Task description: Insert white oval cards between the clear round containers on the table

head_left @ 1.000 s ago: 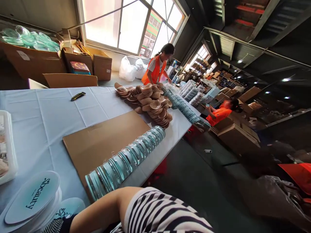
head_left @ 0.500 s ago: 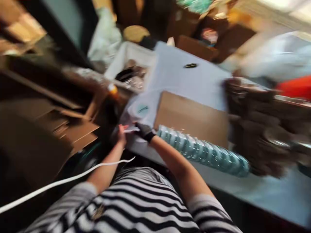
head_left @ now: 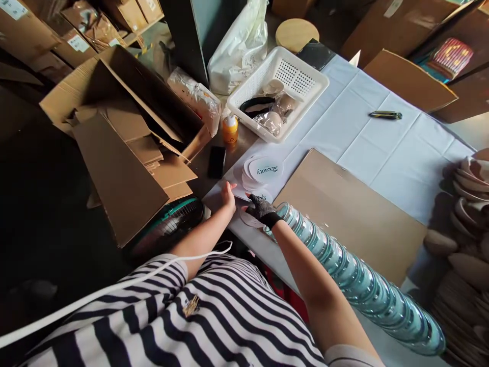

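My left hand (head_left: 228, 198) is bare, its fingers closed on one side of a white paper card (head_left: 240, 194) seen nearly edge-on. My right hand (head_left: 260, 209), in a black mesh fingerless glove, pinches the card's other side. Just beyond them lies a fanned pile of round white cards (head_left: 263, 169) printed "beauty" in dark letters. More of these cards show under and beside my right hand. Right of the glove, a long stack of clear greenish plastic bowls or lids (head_left: 355, 275) lies on its side, partly behind my right forearm.
A brown cardboard sheet (head_left: 355, 219) lies on the white-covered table (head_left: 344, 132). Behind are a white basket (head_left: 309, 109) of small items and a box cutter (head_left: 385, 115). Left are a phone (head_left: 217, 162), an orange bottle (head_left: 230, 130) and an open carton (head_left: 120, 204). Brown moulded pieces (head_left: 458, 270) are piled right.
The head view has swung left and sharpened, so the scene sits farther right. Both hands stay close together at the card, beside the round pile.
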`<control>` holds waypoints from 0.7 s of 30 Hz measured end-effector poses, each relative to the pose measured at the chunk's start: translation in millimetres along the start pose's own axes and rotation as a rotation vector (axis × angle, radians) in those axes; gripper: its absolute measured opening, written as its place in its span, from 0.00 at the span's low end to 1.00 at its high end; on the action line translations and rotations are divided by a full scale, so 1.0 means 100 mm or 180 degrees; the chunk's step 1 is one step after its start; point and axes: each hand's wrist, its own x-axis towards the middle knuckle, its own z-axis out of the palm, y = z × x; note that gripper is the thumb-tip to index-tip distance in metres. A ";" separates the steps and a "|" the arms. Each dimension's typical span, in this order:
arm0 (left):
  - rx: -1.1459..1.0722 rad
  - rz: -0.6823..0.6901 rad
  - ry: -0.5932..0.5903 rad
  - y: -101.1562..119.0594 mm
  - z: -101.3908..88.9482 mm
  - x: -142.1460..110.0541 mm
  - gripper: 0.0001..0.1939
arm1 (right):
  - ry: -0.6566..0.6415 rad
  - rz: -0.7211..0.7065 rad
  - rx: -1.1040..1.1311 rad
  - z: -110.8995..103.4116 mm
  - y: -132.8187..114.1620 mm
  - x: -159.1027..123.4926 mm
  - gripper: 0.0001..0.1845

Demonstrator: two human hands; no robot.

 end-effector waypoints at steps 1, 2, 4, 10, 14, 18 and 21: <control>0.0017 -0.0006 0.0061 0.01 0.02 0.01 0.23 | 0.0041 -0.0181 0.0041 0.01 -0.02 -0.01 0.46; 0.0021 -0.0010 0.0077 0.03 0.05 0.03 0.22 | 0.0091 -0.0317 0.0065 0.01 -0.04 -0.02 0.50; 0.0021 -0.0017 0.0031 0.08 0.11 0.04 0.21 | 0.0255 -0.0294 0.0066 -0.01 -0.05 -0.03 0.45; 0.0124 0.0332 -0.0343 0.09 0.02 -0.07 0.20 | 0.0841 0.0253 0.0154 -0.03 -0.10 0.10 0.18; 0.0133 0.0475 -0.0469 0.01 -0.15 -0.13 0.17 | 0.0911 -0.0219 0.0415 0.11 -0.16 0.13 0.32; 0.0053 0.0262 -0.0674 0.01 -0.22 -0.14 0.13 | 0.0609 0.0056 0.0601 0.20 -0.18 0.10 0.20; -0.0154 0.0048 -0.0687 0.07 -0.21 -0.17 0.13 | 0.0786 0.0330 0.0846 0.16 -0.18 0.13 0.16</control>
